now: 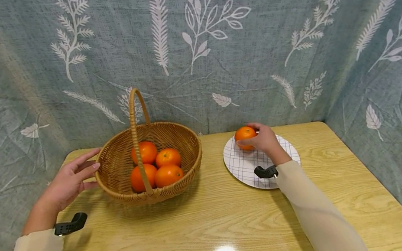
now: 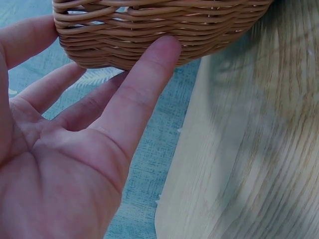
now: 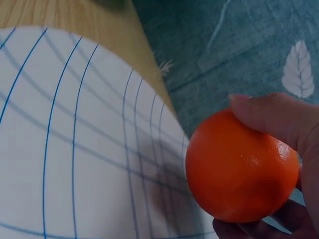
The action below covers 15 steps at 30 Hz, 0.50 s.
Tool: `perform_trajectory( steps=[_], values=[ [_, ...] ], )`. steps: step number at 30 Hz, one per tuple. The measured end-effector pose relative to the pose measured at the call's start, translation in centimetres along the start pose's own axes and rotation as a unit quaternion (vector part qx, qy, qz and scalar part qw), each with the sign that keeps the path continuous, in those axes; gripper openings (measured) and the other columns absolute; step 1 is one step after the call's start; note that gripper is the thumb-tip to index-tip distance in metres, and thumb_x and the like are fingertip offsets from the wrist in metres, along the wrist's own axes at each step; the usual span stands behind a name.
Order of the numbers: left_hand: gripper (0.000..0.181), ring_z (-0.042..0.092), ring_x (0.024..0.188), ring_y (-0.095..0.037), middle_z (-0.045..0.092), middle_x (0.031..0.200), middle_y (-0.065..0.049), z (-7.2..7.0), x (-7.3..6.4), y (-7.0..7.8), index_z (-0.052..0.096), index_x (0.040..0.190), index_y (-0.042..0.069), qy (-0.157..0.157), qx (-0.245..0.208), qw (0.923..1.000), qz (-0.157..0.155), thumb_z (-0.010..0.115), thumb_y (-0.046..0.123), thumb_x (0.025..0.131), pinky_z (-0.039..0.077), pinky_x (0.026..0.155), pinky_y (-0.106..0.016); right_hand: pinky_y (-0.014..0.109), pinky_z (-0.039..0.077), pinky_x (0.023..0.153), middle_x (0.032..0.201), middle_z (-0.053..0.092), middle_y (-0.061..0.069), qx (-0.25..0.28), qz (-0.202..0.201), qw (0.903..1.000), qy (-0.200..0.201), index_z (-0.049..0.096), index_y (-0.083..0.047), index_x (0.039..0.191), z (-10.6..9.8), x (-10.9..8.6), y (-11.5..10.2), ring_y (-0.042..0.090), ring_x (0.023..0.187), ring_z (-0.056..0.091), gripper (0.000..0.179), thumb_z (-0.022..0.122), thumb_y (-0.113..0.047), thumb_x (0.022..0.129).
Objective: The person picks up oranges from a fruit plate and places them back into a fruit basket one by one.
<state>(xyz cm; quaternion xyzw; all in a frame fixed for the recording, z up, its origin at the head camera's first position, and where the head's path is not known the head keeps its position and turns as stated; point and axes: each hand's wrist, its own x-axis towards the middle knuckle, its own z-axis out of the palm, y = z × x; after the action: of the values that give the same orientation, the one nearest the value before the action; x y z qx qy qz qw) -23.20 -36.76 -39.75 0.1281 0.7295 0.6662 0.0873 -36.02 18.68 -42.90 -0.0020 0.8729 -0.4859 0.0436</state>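
My right hand [image 1: 267,140] grips an orange [image 1: 245,136] at the far left part of a round white plate [image 1: 242,166] with blue grid lines. Up close in the right wrist view, thumb and fingers curve round the orange [image 3: 241,167], which overlaps the plate's edge [image 3: 99,134]. On the other side, my left hand [image 1: 68,184] touches the left side of a brown wicker basket [image 1: 193,168]. Its fingers are extended, and the thumb [image 2: 159,55] rests against the woven wall [image 2: 199,30]. Several oranges [image 1: 169,175] lie together inside the basket.
A tall arched handle [image 1: 136,140] rises over the basket. Both stand on a light wooden table [image 1: 186,233], basket left and plate right. Grey-blue cloth [image 1: 189,101] with white leaf prints hangs behind the table and at both sides.
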Motion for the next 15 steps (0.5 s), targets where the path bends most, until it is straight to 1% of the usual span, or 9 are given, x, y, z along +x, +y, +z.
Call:
perform_trajectory(
  steps=[4,7,12,15],
  values=[
    [0.064,0.069,0.108,-0.006,0.064,0.126,0.011,0.0,0.0,0.0,0.019,0.164,0.004,0.003,0.002,1.0000,-0.001,0.050,0.011,0.109,0.064,0.081,-0.031,0.052,0.051,0.108,0.152,0.049,0.012,0.030,-0.020,0.9993,-0.011,0.050,-0.014,0.152,0.0,-0.5,-1.5,0.037,0.134,0.052,0.081,0.089,-0.029,0.082],
    [0.063,0.069,0.108,-0.006,0.064,0.126,0.010,0.0,-0.1,0.0,0.021,0.164,0.006,0.004,0.006,1.0000,-0.002,0.050,0.012,0.109,0.064,0.081,-0.031,0.052,0.052,0.106,0.149,0.053,0.013,0.042,-0.041,0.9981,-0.018,0.053,-0.013,0.150,0.1,-0.9,-2.8,0.036,0.131,0.054,0.081,0.090,-0.031,0.081],
    [0.063,0.068,0.108,-0.004,0.063,0.127,0.012,0.0,-0.1,-0.1,0.020,0.164,0.006,0.008,0.012,0.9999,-0.004,0.050,0.012,0.109,0.064,0.081,-0.029,0.054,0.053,0.105,0.140,0.059,0.012,0.065,-0.069,0.9947,-0.040,0.058,-0.017,0.145,0.5,-1.6,-5.1,0.034,0.128,0.057,0.076,0.091,-0.034,0.079],
    [0.063,0.068,0.109,-0.004,0.063,0.128,0.012,0.1,-0.1,-0.1,0.020,0.164,0.005,0.008,0.012,0.9999,-0.002,0.050,0.012,0.109,0.064,0.081,-0.029,0.053,0.055,0.103,0.137,0.061,0.009,0.070,-0.080,0.9930,-0.051,0.060,-0.020,0.143,0.7,-2.2,-6.7,0.031,0.126,0.058,0.073,0.091,-0.035,0.079]
  ],
)
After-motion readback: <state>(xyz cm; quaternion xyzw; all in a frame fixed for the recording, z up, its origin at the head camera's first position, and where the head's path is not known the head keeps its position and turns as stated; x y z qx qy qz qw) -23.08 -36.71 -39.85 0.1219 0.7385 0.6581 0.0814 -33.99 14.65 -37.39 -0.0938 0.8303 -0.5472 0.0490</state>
